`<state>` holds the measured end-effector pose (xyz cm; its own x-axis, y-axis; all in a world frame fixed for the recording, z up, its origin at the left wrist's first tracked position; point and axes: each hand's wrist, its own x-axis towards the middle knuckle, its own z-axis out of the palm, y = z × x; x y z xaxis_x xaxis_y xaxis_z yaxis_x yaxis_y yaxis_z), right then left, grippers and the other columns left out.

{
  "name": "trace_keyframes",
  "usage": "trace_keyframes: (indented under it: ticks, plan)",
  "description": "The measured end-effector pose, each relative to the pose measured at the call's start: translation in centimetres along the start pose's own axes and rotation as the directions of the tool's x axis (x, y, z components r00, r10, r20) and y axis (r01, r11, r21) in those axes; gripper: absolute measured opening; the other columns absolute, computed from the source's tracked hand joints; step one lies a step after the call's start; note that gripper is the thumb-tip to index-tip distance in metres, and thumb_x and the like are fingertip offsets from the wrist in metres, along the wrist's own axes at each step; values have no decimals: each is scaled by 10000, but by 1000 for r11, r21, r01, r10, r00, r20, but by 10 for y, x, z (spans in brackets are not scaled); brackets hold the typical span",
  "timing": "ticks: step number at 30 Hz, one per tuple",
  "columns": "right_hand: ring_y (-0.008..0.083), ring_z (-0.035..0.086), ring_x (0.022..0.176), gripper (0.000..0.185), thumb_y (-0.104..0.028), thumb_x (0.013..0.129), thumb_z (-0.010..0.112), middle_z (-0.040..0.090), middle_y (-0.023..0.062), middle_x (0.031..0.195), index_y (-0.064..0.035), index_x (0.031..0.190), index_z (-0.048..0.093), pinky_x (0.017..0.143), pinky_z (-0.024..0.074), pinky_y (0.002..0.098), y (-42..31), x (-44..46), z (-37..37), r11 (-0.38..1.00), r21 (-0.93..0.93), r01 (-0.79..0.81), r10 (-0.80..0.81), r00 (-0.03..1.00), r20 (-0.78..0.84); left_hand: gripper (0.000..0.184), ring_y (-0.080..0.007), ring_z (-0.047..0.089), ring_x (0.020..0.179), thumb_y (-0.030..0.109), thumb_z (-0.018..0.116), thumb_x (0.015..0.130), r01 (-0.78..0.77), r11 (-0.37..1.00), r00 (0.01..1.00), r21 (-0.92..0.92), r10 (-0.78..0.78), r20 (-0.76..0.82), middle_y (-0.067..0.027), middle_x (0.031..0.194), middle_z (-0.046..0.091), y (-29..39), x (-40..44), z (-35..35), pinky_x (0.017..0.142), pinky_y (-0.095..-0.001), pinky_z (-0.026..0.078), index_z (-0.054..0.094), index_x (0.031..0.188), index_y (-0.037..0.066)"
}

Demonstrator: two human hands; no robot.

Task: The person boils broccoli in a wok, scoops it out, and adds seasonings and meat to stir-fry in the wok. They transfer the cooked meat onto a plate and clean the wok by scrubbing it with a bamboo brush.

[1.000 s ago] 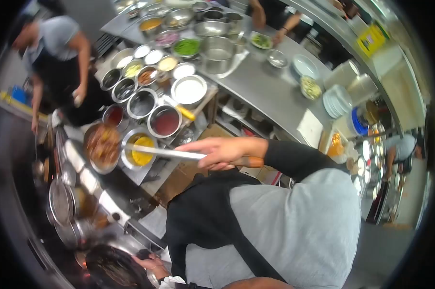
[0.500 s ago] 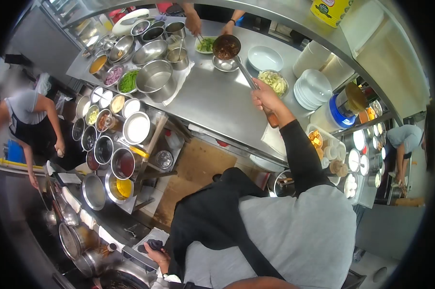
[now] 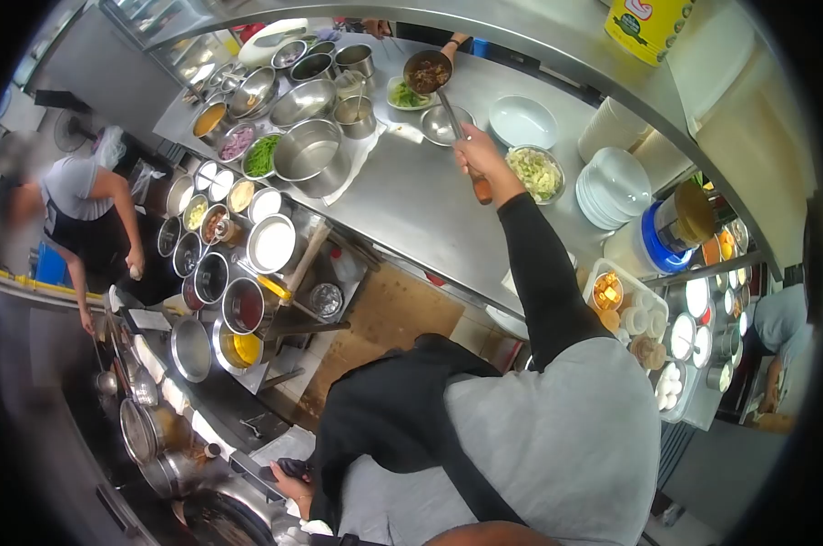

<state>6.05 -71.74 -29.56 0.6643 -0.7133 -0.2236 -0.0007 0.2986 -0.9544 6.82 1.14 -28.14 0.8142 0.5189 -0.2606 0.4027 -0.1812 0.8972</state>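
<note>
Right hand (image 3: 484, 156): closing round one ladle (image 3: 446, 109), steel-shafted, orange-brown-handled, its dark cup holding brown chunks at twelve o'clock. Left hand (image 3: 289, 484): curling round one dark grip (image 3: 293, 467), seven o'clock. Outward: one dish (image 3: 397, 102) holding greens, twelve o'clock; one bowl (image 3: 559, 180) holding pale chopped pieces, two o'clock; one pot (image 3: 227, 318) holding red liquid, nine o'clock.
</note>
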Motion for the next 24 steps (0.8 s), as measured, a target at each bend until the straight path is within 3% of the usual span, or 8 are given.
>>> trace_keyframes:
  ticks: [6,9,13,16,19,22,24]
  plan:
    - [150,502,508,759,-30,884,552,537,46,691,-44,1588,268,449,428,325,25,49,9,958,-286,20,-32,999,-37,468,-148,493,471,594,601,950,-7,998,998,61,10,-57,-24,694,553,-35,6,-29,384,-267,328,541,867,138]
    - [153,507,510,749,-42,891,552,543,48,692,-46,1587,275,447,438,342,31,54,4,923,-384,11,-36,998,-58,488,-153,514,507,610,632,922,152,988,986,-27,-154,-65,-23,751,572,-57,12,-47,396,-267,328,585,963,127]
    - [164,523,514,703,-52,908,563,572,61,712,-42,1570,326,463,446,347,38,50,1,883,-466,53,-91,994,-59,530,-148,518,530,632,655,896,186,982,979,31,-182,-95,-18,790,575,-66,6,-55,408,-261,335,602,1047,127]
    - [174,561,535,680,-59,912,570,606,92,739,-59,1560,363,483,465,350,35,46,-4,810,-579,90,-153,986,-61,521,-142,511,525,634,650,900,176,984,984,-23,-176,-28,-16,788,574,-71,11,-58,404,-260,333,598,1033,133]
    - [176,587,554,677,-69,909,584,622,111,769,-98,1558,391,500,479,352,33,42,-12,777,-622,100,-162,986,-44,531,-134,499,515,654,640,897,212,976,976,43,-210,-48,-12,786,581,-62,9,-57,406,-257,335,593,1019,140]
    - [184,606,580,694,-68,894,596,683,150,869,-123,1558,400,519,492,353,38,52,-21,719,-678,152,-209,978,-4,532,-128,493,509,663,624,900,188,982,982,12,-188,30,-8,800,589,-64,18,-50,416,-249,340,589,1010,144]
    - [287,697,704,701,-79,879,608,727,212,1044,-119,1549,406,638,551,394,32,45,-15,677,-728,112,-213,976,-47,530,-131,489,498,664,617,901,104,995,995,1,-104,4,-13,801,594,-65,20,-44,417,-245,343,587,997,144]
